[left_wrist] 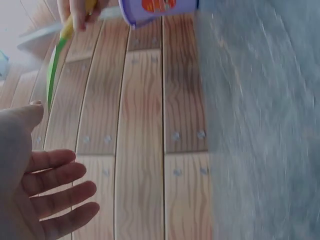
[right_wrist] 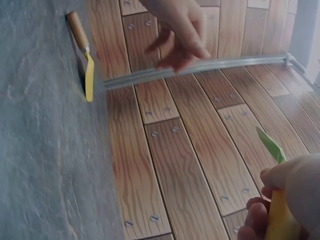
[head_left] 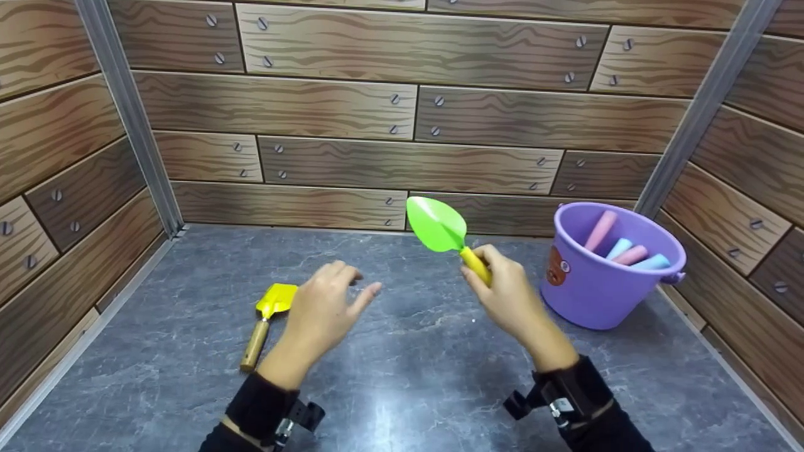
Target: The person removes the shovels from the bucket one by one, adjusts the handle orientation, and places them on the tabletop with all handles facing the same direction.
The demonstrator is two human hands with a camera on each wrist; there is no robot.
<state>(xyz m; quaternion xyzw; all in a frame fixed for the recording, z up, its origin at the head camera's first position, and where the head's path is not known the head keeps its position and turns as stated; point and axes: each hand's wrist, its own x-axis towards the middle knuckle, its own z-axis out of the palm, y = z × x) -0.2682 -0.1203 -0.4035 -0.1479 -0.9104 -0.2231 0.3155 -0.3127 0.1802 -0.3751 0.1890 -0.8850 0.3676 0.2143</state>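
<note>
My right hand (head_left: 507, 290) grips the yellow handle of a toy trowel (head_left: 438, 225), its green leaf-shaped blade tilted up and to the left above the table. In the right wrist view the fingers wrap round the yellow handle (right_wrist: 283, 220). My left hand (head_left: 323, 309) is raised over the table with nothing in it; the left wrist view shows its fingers (left_wrist: 62, 192) spread and relaxed. Just left of that hand a small toy shovel (head_left: 256, 342) with a yellow blade and wooden handle lies on the table, its blade partly covered by the hand in the head view.
A purple bucket (head_left: 603, 295) stands at the right of the grey marbled table (head_left: 402, 351), with several pink and blue sticks (head_left: 630, 255) inside. Wood-patterned panels (head_left: 339, 107) wall in the back and both sides, joined by grey metal corner strips (head_left: 135, 119).
</note>
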